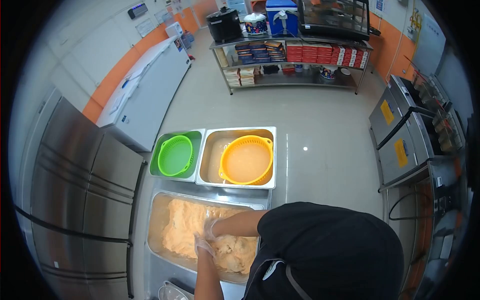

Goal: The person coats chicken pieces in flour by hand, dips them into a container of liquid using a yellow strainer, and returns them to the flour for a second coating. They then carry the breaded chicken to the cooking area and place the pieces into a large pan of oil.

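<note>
- A tiled room with orange-and-white walls holds one white chest freezer (145,82), one steel rack (295,90) and a steel counter (157,274).
- On the counter, one large pan (158,217) holds a pale orange, floury mix (182,227), with coated lumps (232,252) toward the person's side; they are too buried to count.
- The left hand (205,244) and right hand (211,229), in thin clear gloves, are close together in the mix near the lumps. Whether either is gripping anything cannot be told; the fingers are partly hidden.
- Beyond are two smaller pans, counted apart: one with one green basket (175,155), one with one yellow basket (246,160), both baskets holding cloudy liquid.
- A hard push toward the rim could spill mix or a lump onto the counter.
- Drips from the yellow basket would likely make the mix clump.
- Pressing lumps together could leave bare patches; loose gloves might slip or tear.
</note>
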The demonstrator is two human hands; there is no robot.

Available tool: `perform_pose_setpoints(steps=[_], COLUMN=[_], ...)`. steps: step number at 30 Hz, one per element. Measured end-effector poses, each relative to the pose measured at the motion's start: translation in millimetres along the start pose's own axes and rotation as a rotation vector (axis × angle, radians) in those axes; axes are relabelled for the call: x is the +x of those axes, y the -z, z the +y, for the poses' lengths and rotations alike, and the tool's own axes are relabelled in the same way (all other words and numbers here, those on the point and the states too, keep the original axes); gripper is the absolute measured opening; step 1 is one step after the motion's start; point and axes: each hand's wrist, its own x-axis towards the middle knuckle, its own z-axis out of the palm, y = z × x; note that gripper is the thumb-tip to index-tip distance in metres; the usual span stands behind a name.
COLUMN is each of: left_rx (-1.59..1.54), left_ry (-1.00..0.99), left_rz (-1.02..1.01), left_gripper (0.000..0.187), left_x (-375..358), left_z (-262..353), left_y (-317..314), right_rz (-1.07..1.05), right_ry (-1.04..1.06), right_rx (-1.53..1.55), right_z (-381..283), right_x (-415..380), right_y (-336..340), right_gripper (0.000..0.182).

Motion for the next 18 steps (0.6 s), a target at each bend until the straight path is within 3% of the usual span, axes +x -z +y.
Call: perform_pose_setpoints(steps=[3, 5, 7, 10, 13, 16, 18], left_rx=[0.337, 0.325, -0.019, -0.013, -0.045, -0.127, 0.193], left_ry=[-0.016, -0.034, -0.037, 0.019, 0.052, 0.125, -0.110], left_rz=[0.009, -0.134, -0.467, -0.293, -0.321, -0.543, -0.296], left_gripper=[0.062, 0.058, 0.065, 0.056, 0.051, 0.045, 0.044], left_x=[-8, -28, -56, -33, 18, -39, -10], left_z=[0, 1, 3, -18, -44, -21, -28], left_y=[-4, 7, 27, 40, 40, 16, 24], right_rz=[-0.016, -0.051, -0.099, -0.187, -0.156, -0.110, -0.078], right_ry=[0.016, 0.010, -0.011, -0.037, -0.032, -0.015, 0.000], right_rx=[0.025, 0.024, -0.018, -0.082, -0.023, 0.032, 0.064], right_z=[-5, 7, 22, 34, 29, 15, 11], right_x=[-5, -12, -30, -56, -50, -31, -31], right_y=[-6, -5, 1, 5, -13, -36, -38], right_gripper=[0.018, 0.018, 0.018, 0.018, 0.019, 0.020, 0.021])
